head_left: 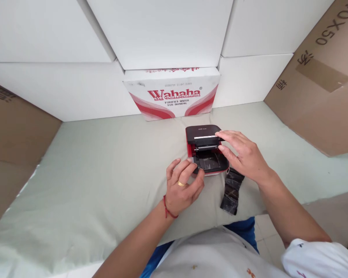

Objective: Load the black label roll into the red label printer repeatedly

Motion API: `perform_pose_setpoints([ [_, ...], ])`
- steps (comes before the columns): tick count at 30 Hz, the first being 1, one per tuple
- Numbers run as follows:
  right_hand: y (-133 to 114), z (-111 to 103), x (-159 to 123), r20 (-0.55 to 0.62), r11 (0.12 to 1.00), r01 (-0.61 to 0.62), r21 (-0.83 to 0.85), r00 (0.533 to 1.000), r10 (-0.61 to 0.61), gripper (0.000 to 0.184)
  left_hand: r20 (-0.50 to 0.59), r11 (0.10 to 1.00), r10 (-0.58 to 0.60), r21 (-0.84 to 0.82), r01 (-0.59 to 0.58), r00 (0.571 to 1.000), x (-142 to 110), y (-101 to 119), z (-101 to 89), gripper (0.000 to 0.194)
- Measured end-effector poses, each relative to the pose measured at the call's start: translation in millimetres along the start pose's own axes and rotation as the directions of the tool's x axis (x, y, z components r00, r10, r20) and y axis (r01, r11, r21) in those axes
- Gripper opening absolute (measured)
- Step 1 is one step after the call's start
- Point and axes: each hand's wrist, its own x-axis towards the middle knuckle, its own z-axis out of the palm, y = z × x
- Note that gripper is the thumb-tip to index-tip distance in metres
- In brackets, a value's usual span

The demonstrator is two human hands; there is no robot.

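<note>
A small red and black device (pixel 203 133), which looks like a compact printer, sits on the cloth with its lid tilted up. Inside it a thin metal roller and a dark hollow with a shiny, clear-looking surface can be seen. My left hand (pixel 185 181) has its fingers curled and pinched at the front left corner of the device. My right hand (pixel 242 152) grips the right edge of the lid, index finger on top and thumb below. A creased strip of shiny black film (pixel 232 191) lies beside the device, under my right wrist.
A pale green cloth (pixel 104 173) covers the table. Behind the device stands a white and red Wahaha water carton (pixel 174 94) against large white boxes (pixel 162 31). Brown cardboard boxes stand at the left (pixel 14 143) and right (pixel 321 100).
</note>
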Motion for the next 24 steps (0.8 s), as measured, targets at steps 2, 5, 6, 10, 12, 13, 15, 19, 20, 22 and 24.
perform_pose_setpoints([
  [2,-2,1,-6,0.001,1.0,-0.004,-0.005,1.0,0.004,0.039,-0.006,1.0,-0.017,-0.006,0.016,1.0,-2,0,0.7,0.031],
  [5,-5,4,-14,-0.002,1.0,-0.008,-0.024,1.0,0.008,0.039,0.0,0.999,-0.045,-0.028,0.045,0.999,-4,0,1.0,0.035],
  [6,-6,6,-17,-0.001,1.0,-0.008,-0.03,1.0,0.008,0.038,0.004,0.998,-0.051,-0.032,0.051,0.999,-4,0,0.9,0.035],
  [10,-10,9,-31,0.027,0.998,-0.008,-0.07,1.0,0.01,0.037,0.002,0.999,-0.035,-0.026,0.035,0.999,-2,0,-0.7,0.026],
  [12,-13,9,-34,0.041,0.993,-0.005,-0.114,0.999,0.01,0.037,-0.005,0.999,-0.021,-0.025,0.021,1.0,0,0,-1.8,0.023],
  [13,-14,9,-34,0.042,0.99,0.001,-0.143,0.999,0.005,0.037,-0.003,0.999,-0.015,-0.028,0.015,1.0,1,0,-2.3,0.022],
  [15,-17,7,-32,0.046,0.978,0.022,-0.206,0.999,-0.013,0.036,0.015,0.999,0.001,-0.043,-0.001,1.0,3,1,-3.4,0.021],
  [19,-24,4,-26,0.119,0.951,0.049,-0.306,0.993,-0.012,0.034,0.035,0.999,0.008,-0.052,-0.006,0.999,4,0,-4.6,0.021],
  [20,-25,3,-25,0.142,0.945,0.048,-0.324,0.99,-0.001,0.035,0.033,0.999,0.005,-0.048,-0.003,0.999,4,0,-4.7,0.022],
  [22,-26,2,-25,0.168,0.937,0.047,-0.347,0.986,0.013,0.034,0.034,0.999,-0.002,-0.041,0.003,0.999,3,0,-4.5,0.023],
  [24,-27,2,-25,0.169,0.935,0.047,-0.351,0.986,0.014,0.034,0.035,0.999,-0.004,-0.046,0.005,0.999,3,0,-4.0,0.024],
])
